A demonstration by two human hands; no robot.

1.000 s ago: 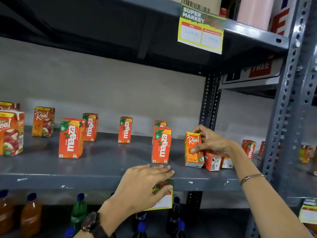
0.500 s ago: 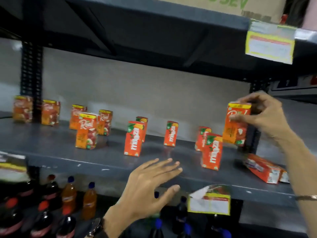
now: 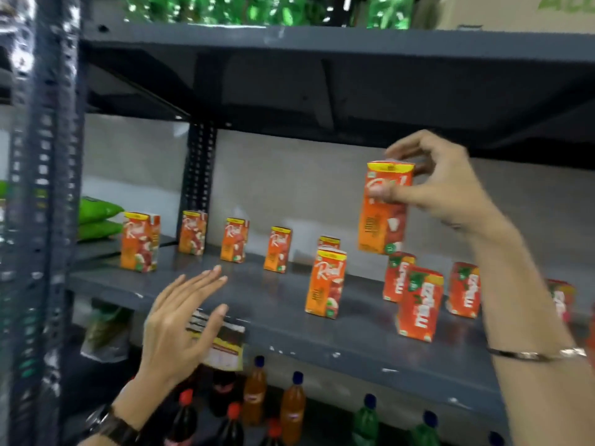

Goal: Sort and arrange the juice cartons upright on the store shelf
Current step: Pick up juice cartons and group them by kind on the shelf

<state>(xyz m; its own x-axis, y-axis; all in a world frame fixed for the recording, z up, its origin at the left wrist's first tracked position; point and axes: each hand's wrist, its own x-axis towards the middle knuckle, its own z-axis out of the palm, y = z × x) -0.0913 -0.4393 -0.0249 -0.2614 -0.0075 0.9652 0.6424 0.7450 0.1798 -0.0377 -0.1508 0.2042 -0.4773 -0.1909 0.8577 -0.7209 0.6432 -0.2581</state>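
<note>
Got a Real juice carton (image 3: 383,210) pinched in my right hand (image 3: 441,188), thumb across the front, fingers behind the top. It's upright, long axis vertical, up off the grey metal shelf (image 3: 289,320). My left hand (image 3: 180,320) hovers below-left, fingers spread, empty (blurry). More boxy Real cartons (image 3: 325,283) and red Maaza cartons (image 3: 418,304) stand underneath.

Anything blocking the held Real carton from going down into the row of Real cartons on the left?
Nothing visible. The Real carton in the right hand hangs above the shelf; the gaps between standing Real cartons are bare.
</note>
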